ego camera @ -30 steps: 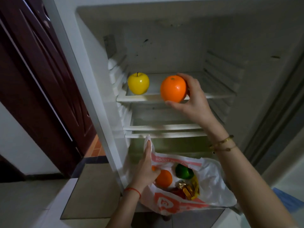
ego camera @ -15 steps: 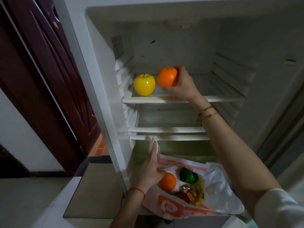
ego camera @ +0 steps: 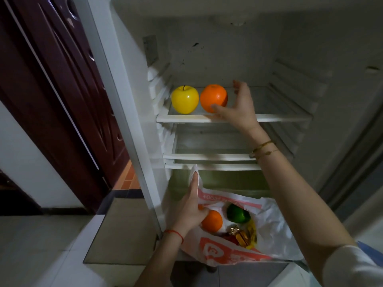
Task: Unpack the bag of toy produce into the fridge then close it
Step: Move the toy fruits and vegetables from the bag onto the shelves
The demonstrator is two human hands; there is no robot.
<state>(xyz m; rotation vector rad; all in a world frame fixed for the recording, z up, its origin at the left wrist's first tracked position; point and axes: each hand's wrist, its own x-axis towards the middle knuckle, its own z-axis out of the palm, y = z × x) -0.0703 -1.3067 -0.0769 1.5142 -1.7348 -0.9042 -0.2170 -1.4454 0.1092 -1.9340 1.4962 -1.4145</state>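
The fridge stands open, its top shelf (ego camera: 269, 118) holding a yellow toy apple (ego camera: 184, 99) and an orange toy fruit (ego camera: 213, 97) side by side at the left. My right hand (ego camera: 238, 108) is just right of the orange, fingers spread, thumb still touching its lower front. Lower down, my left hand (ego camera: 189, 212) grips the edge of a white and red plastic bag (ego camera: 267, 228). Inside the bag lie another orange (ego camera: 212, 220), a green fruit (ego camera: 237, 213), and yellow and red pieces, partly hidden.
Two lower shelves (ego camera: 209, 156) sit bare above a greenish drawer (ego camera: 223, 181). A dark red wooden door (ego camera: 62, 90) stands left of the fridge wall. A grey panel (ego camera: 122, 230) lies at the lower left, by the tiled floor.
My right hand carried the orange to the top shelf, set it next to the yellow apple, and has opened off it. The left hand kept its hold on the bag.
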